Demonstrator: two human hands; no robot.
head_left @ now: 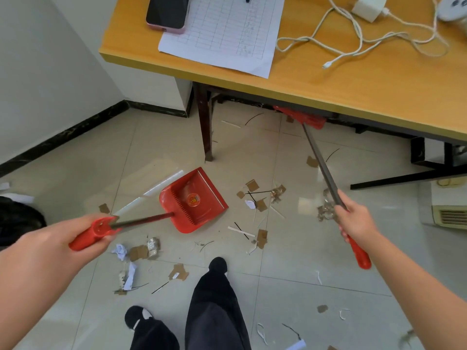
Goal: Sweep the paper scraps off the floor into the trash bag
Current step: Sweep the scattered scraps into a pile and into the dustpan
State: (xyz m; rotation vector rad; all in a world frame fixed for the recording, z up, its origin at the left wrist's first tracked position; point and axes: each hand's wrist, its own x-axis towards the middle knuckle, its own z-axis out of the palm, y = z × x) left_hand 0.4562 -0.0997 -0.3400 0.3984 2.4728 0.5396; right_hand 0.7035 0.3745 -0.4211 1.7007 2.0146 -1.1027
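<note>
My left hand (63,233) grips the red handle of a red dustpan (193,200), whose pan rests on the tiled floor with its mouth toward the table leg. My right hand (356,221) holds the metal shaft of a red broom; the broom head (300,117) reaches under the table edge. Paper and cardboard scraps (257,198) lie scattered over the tiles, to the right of the pan, near my feet and by my right hand. A black trash bag (17,218) shows at the far left edge, partly cut off.
A wooden table (353,79) with dark metal legs (204,132) stands ahead, carrying a phone, a printed sheet and white cables. Walls with black skirting close the left corner. My shoes and dark trousers (214,299) are at the bottom. A beige vented unit (447,213) sits right.
</note>
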